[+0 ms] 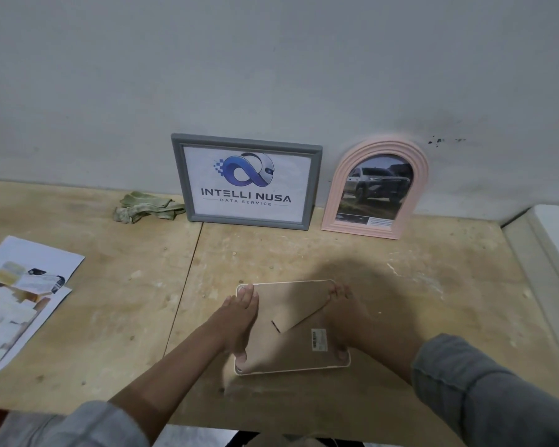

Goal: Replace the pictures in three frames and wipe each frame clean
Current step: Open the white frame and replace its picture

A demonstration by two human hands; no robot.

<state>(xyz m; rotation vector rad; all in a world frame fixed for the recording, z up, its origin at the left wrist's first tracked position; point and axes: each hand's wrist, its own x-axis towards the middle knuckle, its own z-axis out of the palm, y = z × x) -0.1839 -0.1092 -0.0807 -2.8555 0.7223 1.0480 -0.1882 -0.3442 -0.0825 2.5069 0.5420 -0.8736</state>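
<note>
Head view shows 2 frames, grey frame [246, 181] and pink arched frame [376, 188], standing filled, while left hand [241, 312] and right hand [341, 312] lie flat-fingered on the face-down third frame [291, 330], cloth [146, 207] unused.

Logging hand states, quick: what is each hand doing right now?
Left hand: open, fingers straight, pressing flat on the face-down frame at its left edge.
Right hand: open, resting flat on the frame's right edge.

Workshop-like room: bare scuffed plywood bench [304, 253], stained grey wall [271, 59], rag [146, 208].
</note>
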